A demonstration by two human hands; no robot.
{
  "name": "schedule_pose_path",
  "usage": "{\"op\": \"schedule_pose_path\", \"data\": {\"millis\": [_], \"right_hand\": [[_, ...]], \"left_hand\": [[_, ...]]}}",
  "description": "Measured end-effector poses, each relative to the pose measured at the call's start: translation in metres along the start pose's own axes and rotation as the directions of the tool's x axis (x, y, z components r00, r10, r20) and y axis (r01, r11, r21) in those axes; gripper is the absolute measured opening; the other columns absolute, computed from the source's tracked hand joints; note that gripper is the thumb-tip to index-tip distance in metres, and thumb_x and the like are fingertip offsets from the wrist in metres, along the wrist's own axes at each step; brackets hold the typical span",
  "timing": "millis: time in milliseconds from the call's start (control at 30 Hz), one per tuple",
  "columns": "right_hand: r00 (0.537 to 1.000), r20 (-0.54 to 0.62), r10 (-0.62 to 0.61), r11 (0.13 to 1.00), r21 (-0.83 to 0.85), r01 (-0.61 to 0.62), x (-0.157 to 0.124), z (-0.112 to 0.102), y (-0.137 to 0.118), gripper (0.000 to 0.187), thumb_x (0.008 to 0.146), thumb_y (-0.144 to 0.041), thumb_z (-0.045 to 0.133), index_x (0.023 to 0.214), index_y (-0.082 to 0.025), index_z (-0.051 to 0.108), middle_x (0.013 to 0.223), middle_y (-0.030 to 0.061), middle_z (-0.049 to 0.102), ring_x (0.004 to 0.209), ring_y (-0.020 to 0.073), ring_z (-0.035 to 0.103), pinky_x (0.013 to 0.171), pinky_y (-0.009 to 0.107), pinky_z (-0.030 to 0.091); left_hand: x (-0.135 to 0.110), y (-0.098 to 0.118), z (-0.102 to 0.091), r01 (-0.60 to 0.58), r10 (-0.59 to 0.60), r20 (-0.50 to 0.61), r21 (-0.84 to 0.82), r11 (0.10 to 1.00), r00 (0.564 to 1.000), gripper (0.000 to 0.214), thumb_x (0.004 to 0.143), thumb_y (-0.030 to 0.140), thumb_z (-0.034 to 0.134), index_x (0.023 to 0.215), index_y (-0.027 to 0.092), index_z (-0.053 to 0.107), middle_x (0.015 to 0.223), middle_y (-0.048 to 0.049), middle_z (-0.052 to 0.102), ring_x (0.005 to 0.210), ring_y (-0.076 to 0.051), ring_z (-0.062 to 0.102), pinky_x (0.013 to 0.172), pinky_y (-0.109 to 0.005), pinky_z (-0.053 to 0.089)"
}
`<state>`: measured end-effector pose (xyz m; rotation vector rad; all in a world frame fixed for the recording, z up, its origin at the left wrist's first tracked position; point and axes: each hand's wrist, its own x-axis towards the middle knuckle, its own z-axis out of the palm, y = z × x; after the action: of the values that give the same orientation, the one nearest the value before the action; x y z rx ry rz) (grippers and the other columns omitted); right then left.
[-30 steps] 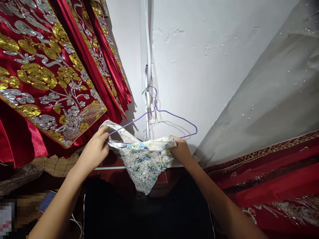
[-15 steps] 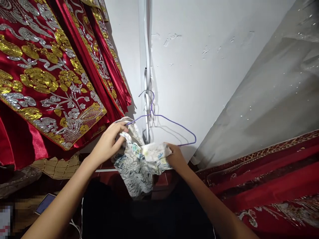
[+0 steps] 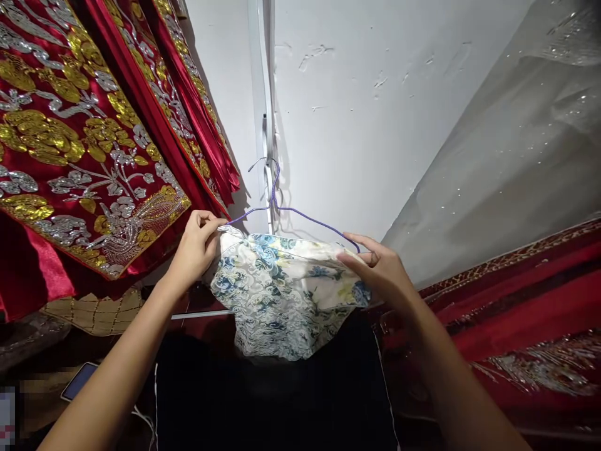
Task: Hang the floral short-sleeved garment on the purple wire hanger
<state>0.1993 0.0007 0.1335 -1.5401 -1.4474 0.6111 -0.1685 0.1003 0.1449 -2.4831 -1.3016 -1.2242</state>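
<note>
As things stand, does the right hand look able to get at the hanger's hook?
Probably yes: no hand or cloth covers the hook, and the way up to it from the right hand looks free. That hand's thumb is on the garment, though.

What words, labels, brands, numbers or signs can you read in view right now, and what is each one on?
None can be read.
Floral garment: printed pattern, no lettering visible.
Purple hanger: no marking visible.
Red embroidered cloth: gold and silver motifs, no legible text.
Phone-like device, lower left: no text legible on its screen.
Pixelated pale item at the left edge: red mark, too blurred to read.
</note>
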Motion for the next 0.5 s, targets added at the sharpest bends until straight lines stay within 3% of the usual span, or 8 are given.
{"op": "schedule_pose_path", "data": {"millis": [100,200,267,333,433,500], "right_hand": [[0.995,0.093,0.047,0.996,-0.082,-0.040,0.006,-0.015,-0.005,0.077,0.072,-0.054,0.081,0.137,-0.020,0.061,0.059,-0.0014,0.060,0.050,0.0135,0.050,0.044,0.023,0.033],[0.995,0.100,0.007,0.998,-0.055,-0.002,0.010,-0.026,-0.011,0.063,0.068,-0.053,0.084,0.119,-0.018,0.071,0.082,0.0076,0.073,0.067,0.0199,0.065,0.049,0.024,0.044],[0.990,0.144,-0.012,0.999,0.051,0.005,0.016,-0.030,-0.012,0.052,0.071,-0.052,0.082,0.109,-0.018,0.074,0.093,0.0104,0.075,0.079,0.0245,0.069,0.057,0.027,0.051],[0.976,0.216,0.036,0.973,0.217,-0.084,0.026,-0.030,-0.006,0.048,0.072,-0.054,0.081,0.103,-0.018,0.076,0.093,0.0113,0.076,0.083,0.0278,0.072,0.064,0.031,0.056],[0.951,0.269,0.155,0.841,0.469,-0.270,0.046,-0.014,0.011,0.046,0.066,-0.059,0.081,0.091,-0.020,0.075,0.089,0.0107,0.077,0.086,0.0299,0.073,0.071,0.036,0.060],[0.933,0.309,0.182,0.738,0.585,-0.337,0.059,0.008,0.022,0.045,0.067,-0.061,0.077,0.088,-0.021,0.074,0.093,0.0101,0.077,0.094,0.0298,0.072,0.078,0.038,0.060]], "left_hand": [[-0.002,0.001,0.001,0.046,-0.045,-0.024,0.022,0.999,0.999,0.028,0.095,0.020,0.049,0.114,0.018,0.069,0.121,-0.0120,0.051,0.118,-0.026,0.052,0.106,-0.043,0.043],[-0.001,0.001,0.000,0.102,-0.102,0.006,-0.012,0.995,0.995,0.029,0.097,0.023,0.046,0.116,0.020,0.067,0.118,-0.0102,0.057,0.116,-0.026,0.056,0.104,-0.042,0.044],[0.002,0.003,0.000,0.129,-0.128,0.030,-0.056,0.990,0.991,0.030,0.097,0.025,0.045,0.119,0.020,0.066,0.116,-0.0087,0.062,0.114,-0.026,0.059,0.103,-0.042,0.045],[0.003,0.011,-0.001,0.159,-0.155,0.045,-0.125,0.979,0.987,0.031,0.097,0.028,0.048,0.124,0.021,0.063,0.121,-0.0080,0.064,0.116,-0.026,0.059,0.105,-0.043,0.044],[-0.001,0.036,-0.009,0.195,-0.192,0.039,-0.290,0.937,0.981,0.035,0.094,0.033,0.057,0.126,0.021,0.061,0.128,-0.0085,0.064,0.121,-0.027,0.058,0.108,-0.044,0.042],[-0.011,0.061,-0.022,0.194,-0.182,0.070,-0.476,0.858,0.981,0.031,0.092,0.035,0.061,0.119,0.021,0.065,0.124,-0.0089,0.066,0.118,-0.027,0.060,0.106,-0.043,0.045]]}}
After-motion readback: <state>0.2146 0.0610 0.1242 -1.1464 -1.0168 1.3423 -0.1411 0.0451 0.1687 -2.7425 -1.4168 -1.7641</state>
